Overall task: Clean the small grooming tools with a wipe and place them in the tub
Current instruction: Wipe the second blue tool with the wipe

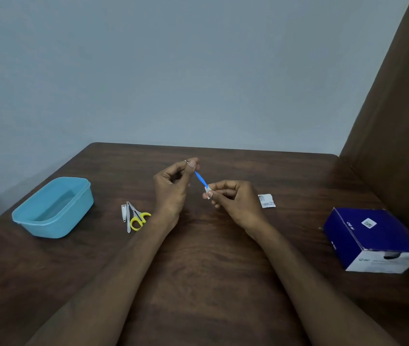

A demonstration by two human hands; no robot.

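While blue-handled tool (201, 178) is held above table (223, 270), wiping step is judged in hand. Metal end pinched by left hand (173, 188); lower end gripped through wipe (208, 192) by right hand (233, 201). Tool located right of tub (53, 208), well apart. Scissors (137, 217), clipper (124, 211), file (128, 218) lie between tub and left hand, uncleaned. Next move judged: wipe drawn along handle, tool carried left over scissors to tub. Open room left; box (373, 238), torn sachet (266, 201) right of tub.
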